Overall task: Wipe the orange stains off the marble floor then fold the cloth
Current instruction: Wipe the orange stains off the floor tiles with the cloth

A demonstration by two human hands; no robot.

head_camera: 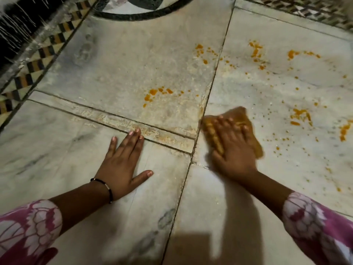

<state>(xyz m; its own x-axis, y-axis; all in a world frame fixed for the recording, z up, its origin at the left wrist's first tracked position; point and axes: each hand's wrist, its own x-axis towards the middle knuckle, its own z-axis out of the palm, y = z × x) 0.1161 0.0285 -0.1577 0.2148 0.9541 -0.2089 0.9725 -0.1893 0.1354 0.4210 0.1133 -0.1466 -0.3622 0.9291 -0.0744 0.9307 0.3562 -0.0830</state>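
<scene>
My right hand (232, 148) presses flat on a brownish, orange-stained cloth (241, 116) on the marble floor (124, 60), just right of a tile joint; hand and cloth are motion-blurred. My left hand (122, 159) rests flat on the floor with fingers straight, holding nothing. Orange stains lie in patches: one cluster (155, 93) ahead of the cloth to the left, splashes (255, 49) farther away, and a patch with droplets (300, 115) to the right of the cloth.
A patterned black-and-tan inlay border (36, 60) runs diagonally at the left, and another (305, 8) along the top right. A dark curved inlay (145, 14) lies at the top. A faint smeared residue (137, 129) follows the narrow tile strip.
</scene>
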